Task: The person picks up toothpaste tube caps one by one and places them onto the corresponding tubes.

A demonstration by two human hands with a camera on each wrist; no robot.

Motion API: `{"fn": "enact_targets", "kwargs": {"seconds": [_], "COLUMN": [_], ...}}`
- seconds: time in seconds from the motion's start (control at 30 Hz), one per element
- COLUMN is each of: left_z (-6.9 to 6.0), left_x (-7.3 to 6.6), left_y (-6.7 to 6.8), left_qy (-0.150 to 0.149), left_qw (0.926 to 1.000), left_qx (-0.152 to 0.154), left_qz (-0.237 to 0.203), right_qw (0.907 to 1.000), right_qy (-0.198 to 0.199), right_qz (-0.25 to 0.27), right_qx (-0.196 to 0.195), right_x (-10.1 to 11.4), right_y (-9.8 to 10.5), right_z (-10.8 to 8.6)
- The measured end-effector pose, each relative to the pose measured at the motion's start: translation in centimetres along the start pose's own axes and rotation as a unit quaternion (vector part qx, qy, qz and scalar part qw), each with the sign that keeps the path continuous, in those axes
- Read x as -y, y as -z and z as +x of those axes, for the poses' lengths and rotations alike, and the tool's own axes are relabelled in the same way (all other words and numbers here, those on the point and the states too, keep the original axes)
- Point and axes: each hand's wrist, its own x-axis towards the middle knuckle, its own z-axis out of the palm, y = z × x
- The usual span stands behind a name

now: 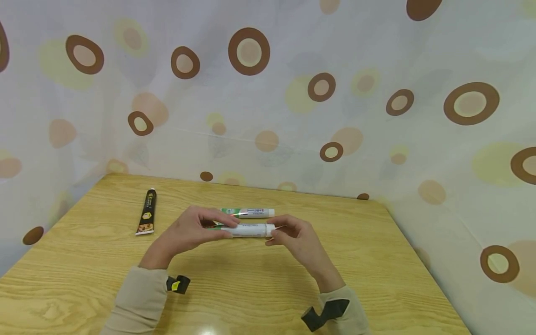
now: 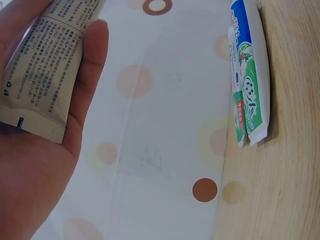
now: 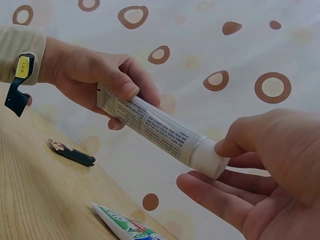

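A silvery-white toothpaste tube [image 1: 249,230] with small print is held level above the table. My left hand [image 1: 190,231] grips its flat crimped end, thumb on one side and fingers on the other, as the right wrist view shows. At the other end, my right hand [image 1: 298,239] pinches the white cap [image 3: 209,158] between thumb and fingers. The cap sits on the tube. In the left wrist view the tube's printed back [image 2: 47,65] lies against the left palm.
Behind the hands, a green and white toothpaste tube [image 1: 251,213] lies on the wooden table [image 1: 234,298]; the left wrist view shows two such tubes [image 2: 252,75] side by side. A black tube [image 1: 146,211] lies at the left. Patterned sheeting [image 1: 268,116] rises behind the table.
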Motion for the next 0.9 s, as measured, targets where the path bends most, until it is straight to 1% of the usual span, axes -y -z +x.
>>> {"fn": "enact_targets", "kwargs": {"seconds": [0.1, 0.17, 0.27, 0.5, 0.7, 0.9], "left_z": [0.02, 0.02, 0.03, 0.18, 0.20, 0.25], "left_x": [-0.11, -0.18, -0.23, -0.03, 0.02, -0.01], "left_y": [-0.10, -0.13, -0.18, -0.30, -0.35, -0.58], "left_qy": [-0.019, -0.024, -0.023, -0.017, -0.019, -0.039], "left_qw": [0.9998, 0.9996, 0.9995, 0.9996, 0.9994, 0.9991], "left_qx": [-0.003, -0.006, -0.010, -0.015, -0.020, -0.014], "left_qz": [0.011, 0.017, 0.019, 0.019, 0.022, 0.014], "right_qw": [0.9999, 0.9997, 0.9997, 0.9982, 0.9985, 0.9987], "right_qy": [-0.012, -0.018, -0.020, -0.011, -0.011, -0.008], "right_qz": [0.008, 0.010, 0.005, -0.038, -0.040, -0.036], "right_qx": [-0.005, -0.009, -0.014, -0.044, -0.036, -0.035], "right_x": [-0.01, -0.02, -0.05, -0.03, 0.02, -0.21], "right_y": [-0.04, -0.05, -0.06, 0.05, 0.06, 0.17], "right_z": [0.01, 0.02, 0.05, 0.08, -0.01, 0.02]}}
